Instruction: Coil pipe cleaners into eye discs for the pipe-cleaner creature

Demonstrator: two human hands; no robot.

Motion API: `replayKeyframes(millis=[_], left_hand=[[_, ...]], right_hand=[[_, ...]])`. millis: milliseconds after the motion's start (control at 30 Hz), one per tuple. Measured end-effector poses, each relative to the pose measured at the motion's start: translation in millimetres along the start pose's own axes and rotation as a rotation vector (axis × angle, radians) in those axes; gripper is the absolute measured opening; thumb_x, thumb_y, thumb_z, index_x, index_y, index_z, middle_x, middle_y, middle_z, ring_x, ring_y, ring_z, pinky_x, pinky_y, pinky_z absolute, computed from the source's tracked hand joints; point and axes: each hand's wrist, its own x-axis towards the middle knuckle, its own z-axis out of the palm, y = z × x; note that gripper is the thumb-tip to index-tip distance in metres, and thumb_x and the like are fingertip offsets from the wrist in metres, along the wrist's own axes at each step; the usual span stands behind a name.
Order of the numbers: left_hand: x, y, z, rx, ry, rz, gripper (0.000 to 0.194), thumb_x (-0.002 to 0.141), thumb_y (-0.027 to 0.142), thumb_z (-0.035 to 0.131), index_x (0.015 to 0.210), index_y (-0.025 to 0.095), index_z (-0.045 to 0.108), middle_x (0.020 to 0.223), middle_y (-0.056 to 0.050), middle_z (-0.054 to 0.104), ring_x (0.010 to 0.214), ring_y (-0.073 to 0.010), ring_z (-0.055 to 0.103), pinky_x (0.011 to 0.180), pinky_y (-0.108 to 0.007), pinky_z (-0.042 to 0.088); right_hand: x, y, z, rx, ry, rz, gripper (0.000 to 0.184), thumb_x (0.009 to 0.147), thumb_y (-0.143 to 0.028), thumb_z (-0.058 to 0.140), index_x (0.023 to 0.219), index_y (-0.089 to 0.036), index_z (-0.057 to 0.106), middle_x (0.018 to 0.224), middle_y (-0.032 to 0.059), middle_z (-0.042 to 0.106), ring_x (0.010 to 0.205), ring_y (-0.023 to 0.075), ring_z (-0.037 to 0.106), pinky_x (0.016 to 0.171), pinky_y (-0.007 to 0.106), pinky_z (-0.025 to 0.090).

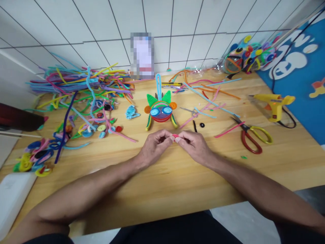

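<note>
My left hand and my right hand meet over the near middle of the table. Thumb and fingertips of both pinch a small red piece, apparently bent pipe cleaner; the fingers partly cover it. Just beyond them stands a pipe-cleaner figure with green pointed ears, blue oval eyes, orange spirals at its sides and a light-blue loop on top. A short black pipe-cleaner strip and a round black disc lie just past my right hand. Farther right is a loose red pipe cleaner.
Scissors with red and yellow handles lie at right, near a yellow glue gun with its cord. Pipe cleaners and coiled pieces heap at left. A phone leans on the tiled wall. Decorated clear balls stand back right.
</note>
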Motion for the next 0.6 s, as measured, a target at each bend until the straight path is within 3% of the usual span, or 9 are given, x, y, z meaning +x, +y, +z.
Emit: replayKeyframes(millis=[600], left_hand=[[2.8, 0.1, -1.4, 0.004, -0.004, -0.025, 0.038, 0.090, 0.051, 0.069, 0.078, 0.015, 0.064, 0.069, 0.002, 0.057, 0.064, -0.0105, 0.047, 0.063, -0.024, 0.041]], right_hand=[[0.8, 0.8, 1.0, -0.025, 0.008, 0.011, 0.028, 0.097, -0.031, 0.056, 0.072, -0.020, 0.059, 0.062, -0.0041, 0.049, 0.059, 0.0111, 0.043, 0.058, 0.026, 0.032]])
